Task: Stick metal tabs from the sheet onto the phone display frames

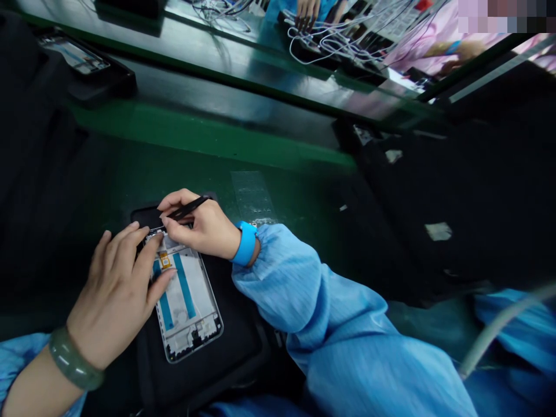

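An opened phone frame (202, 295) lies face up on a black padded tray (234, 347). Two blue strips run along its inside, and a small gold flex cable (165, 262) shows near the upper part. My left hand (119, 284) rests with fingers spread over the frame's left side and upper end, the fingertips touching it. In my right hand (200, 229), black tweezers (189, 207) are pinched between thumb and fingers above the frame's top edge. The tweezers' tips are hidden behind the fingers.
A clear plastic sheet (252, 194) lies on the green table (208, 156) beyond my right wrist. At the upper left, another phone frame (80, 55) sits in a black tray (117, 84). White cables (321, 43) and co-workers' hands are across the bench. Black trays (478, 202) stand at right.
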A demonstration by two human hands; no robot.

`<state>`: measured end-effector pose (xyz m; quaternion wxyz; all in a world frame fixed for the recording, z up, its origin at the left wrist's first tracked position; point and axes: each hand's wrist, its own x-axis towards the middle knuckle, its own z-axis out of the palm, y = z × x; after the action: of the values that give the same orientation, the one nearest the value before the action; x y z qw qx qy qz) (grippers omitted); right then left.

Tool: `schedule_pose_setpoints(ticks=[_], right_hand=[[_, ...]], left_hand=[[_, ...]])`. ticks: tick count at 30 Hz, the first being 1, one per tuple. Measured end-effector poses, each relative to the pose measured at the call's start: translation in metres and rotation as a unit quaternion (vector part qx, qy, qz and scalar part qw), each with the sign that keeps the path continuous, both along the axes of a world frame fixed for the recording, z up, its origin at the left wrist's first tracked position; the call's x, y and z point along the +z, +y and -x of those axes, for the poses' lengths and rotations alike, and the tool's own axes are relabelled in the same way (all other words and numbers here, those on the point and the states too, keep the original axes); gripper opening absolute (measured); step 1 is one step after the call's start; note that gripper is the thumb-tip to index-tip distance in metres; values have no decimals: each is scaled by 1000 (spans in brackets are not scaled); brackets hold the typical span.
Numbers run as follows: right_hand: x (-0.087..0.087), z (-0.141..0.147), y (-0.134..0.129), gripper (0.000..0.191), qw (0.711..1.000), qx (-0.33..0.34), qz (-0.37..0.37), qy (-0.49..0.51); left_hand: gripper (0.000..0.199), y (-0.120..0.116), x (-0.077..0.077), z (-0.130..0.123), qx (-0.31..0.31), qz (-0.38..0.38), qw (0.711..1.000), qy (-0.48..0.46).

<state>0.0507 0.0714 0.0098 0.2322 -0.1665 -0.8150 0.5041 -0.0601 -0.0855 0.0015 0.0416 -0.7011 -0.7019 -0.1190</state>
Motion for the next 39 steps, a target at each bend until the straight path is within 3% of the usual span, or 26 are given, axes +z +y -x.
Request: schedule_pose_setpoints(ticks=[11, 17, 19, 22, 25, 39], right_hand=[[7, 3, 4, 16, 995, 28, -82, -39], [19, 9, -2, 17, 967, 85, -227, -77], [15, 7, -1, 15, 978, 58, -189, -61], [5, 2, 4, 15, 998, -2, -51, -22], [-2, -1, 6, 18, 1000, -4, 29, -1], [-2, 1, 4, 16, 1000, 9, 24, 8]], left_hand=[[51, 0, 1, -1, 6, 3, 1000, 3], [49, 1, 2, -1, 5, 3, 1000, 11], [49, 1, 2, -1, 4, 4, 1000, 8], [47, 0, 2, 0, 4, 10, 1000, -6], [46, 0, 3, -1, 9, 14, 1000, -10], [47, 0, 3, -1, 12, 19, 1000, -8]])
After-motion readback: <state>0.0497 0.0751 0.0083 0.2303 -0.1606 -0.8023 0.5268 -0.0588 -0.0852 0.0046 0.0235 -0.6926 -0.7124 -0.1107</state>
